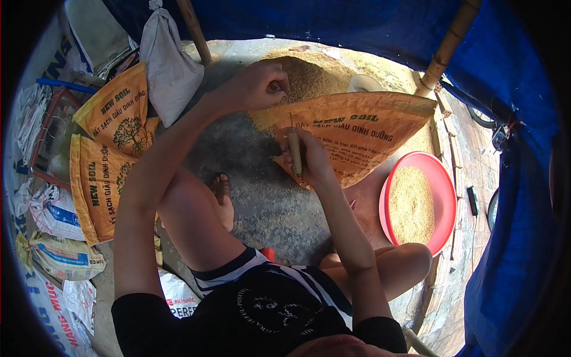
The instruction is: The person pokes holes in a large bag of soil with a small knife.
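An orange "NEW SOIL" sack [357,134] stands in front of me, its upper edge slanting from left to right. My left hand [264,86] is raised at the sack's upper left corner, fingers curled together; what they pinch is too small to make out. Below it, my right hand [312,156] grips the pale wooden handle of an awl [295,153]. Its thin spike points upward against the sack's printed face. The sack's lower left part is partly hidden behind my right hand.
A pink basin [449,205] of grain-like husks stands at my right. Behind the sack lies a husk heap [315,77]. More orange sacks [95,184] and a tied white sack [169,68] are at left. Bamboo poles [449,50] and blue tarp [333,24] border the area.
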The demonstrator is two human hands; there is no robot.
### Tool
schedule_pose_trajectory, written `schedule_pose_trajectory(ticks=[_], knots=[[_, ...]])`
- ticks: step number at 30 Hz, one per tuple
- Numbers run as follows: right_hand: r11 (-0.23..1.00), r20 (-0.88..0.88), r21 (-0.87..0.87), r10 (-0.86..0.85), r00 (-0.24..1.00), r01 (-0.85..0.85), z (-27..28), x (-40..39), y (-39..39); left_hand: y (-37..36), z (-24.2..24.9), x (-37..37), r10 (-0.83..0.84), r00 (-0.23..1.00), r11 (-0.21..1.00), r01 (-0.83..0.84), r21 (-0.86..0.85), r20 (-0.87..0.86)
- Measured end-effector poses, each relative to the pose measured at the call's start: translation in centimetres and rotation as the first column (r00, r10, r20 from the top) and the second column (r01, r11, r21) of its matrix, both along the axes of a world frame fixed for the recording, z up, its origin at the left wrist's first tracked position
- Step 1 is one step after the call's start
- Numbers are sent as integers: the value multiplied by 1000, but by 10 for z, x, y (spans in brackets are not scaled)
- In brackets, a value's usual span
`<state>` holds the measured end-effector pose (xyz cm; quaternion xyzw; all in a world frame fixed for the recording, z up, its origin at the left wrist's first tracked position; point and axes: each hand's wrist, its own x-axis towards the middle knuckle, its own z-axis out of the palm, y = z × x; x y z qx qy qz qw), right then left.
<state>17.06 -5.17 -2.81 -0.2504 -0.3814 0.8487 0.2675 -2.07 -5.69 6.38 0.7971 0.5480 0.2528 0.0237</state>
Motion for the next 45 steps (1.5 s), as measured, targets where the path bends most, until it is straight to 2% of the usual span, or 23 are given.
schedule_pose_trajectory(ticks=[2, 5, 7, 11, 15, 17, 21, 23, 24, 26, 28, 29, 33, 35, 38, 40, 41, 42, 43, 44, 45], knots=[[1000, 9, 6, -5, 1000, 5, -2, 0, 0, 2, -1, 0, -55, 998, 998, 55, 7, 15], [997, 10, 71, -31, 999, 30, -5, -1, 0, -1, 3, 5, -41, 999, 998, 41, -43, -16], [978, 120, 207, -46, 992, 20, -2, 0, -1, 1, 4, 6, -36, 999, 997, 34, -65, -27], [947, 114, 318, -69, 991, 30, -8, 1, 1, 5, 3, 9, -40, 998, 995, 34, -97, -55], [905, 196, 424, -126, 973, 32, -4, 2, 1, 13, 1, 8, -55, 996, 995, 48, -92, -70], [886, 212, 463, -140, 967, 27, -4, 3, 2, 17, 0, 6, -24, 999, 981, 28, -193, 22], [837, 237, 545, -211, 948, 50, -5, 4, 1, 24, 0, 2, -7, 1000, 971, 5, -239, -9], [814, 235, 578, -238, 943, 61, -8, 5, 3, 29, -1, -1, -6, 995, 917, 43, -396, 95], [786, 226, 614, -271, 936, 79, -11, 4, 5, 31, -2, -5, -6, 995, 918, 43, -395, 95], [755, 216, 649, -303, 928, 95, -14, 3, 6, 35, -6, -11, 55, 973, 861, 67, -504, 223], [690, 207, 714, -373, 905, 121, -14, 2, 5, 32, -4, -8, 120, 970, 841, 14, -540, 212], [690, 207, 714, -373, 904, 121, -14, 3, 6, 31, -4, -7, 186, 963, 817, -39, -576, 198], [656, 190, 741, -412, 891, 145, -17, 2, 6, 32, -14, -11, 253, 941, 752, -45, -658, 225], [642, 189, 752, -430, 883, 151, -22, 0, 7, 41, -36, -25, 230, 891, 743, 100, -662, 392], [675, 152, 714, -410, 899, 187, -24, -2, 6, 37, -36, -24, 249, 868, 708, 139, -692, 429], [828, 181, 542, -280, 943, 142, -15, -1, 3, 31, -33, -22, 230, 853, 750, 152, -644, 469], [828, 180, 542, -281, 943, 143, -11, -1, 2, 29, -31, -22, 209, 835, 789, 163, -592, 509], [883, 188, 453, -232, 954, 126, -7, 0, 1, 26, -29, -21, 208, 836, 790, 163, -591, 508], [927, 190, 359, -183, 965, 105, -5, 0, 0, 24, -27, -20, 225, 843, 804, 124, -582, 489], [927, 189, 360, -184, 965, 106, -5, 0, 0, 22, -25, -20, 241, 849, 816, 85, -571, 471], [945, 126, 308, -157, 980, 112, -5, 0, 0, 21, -25, -20, 240, 849, 817, 85, -570, 470]])
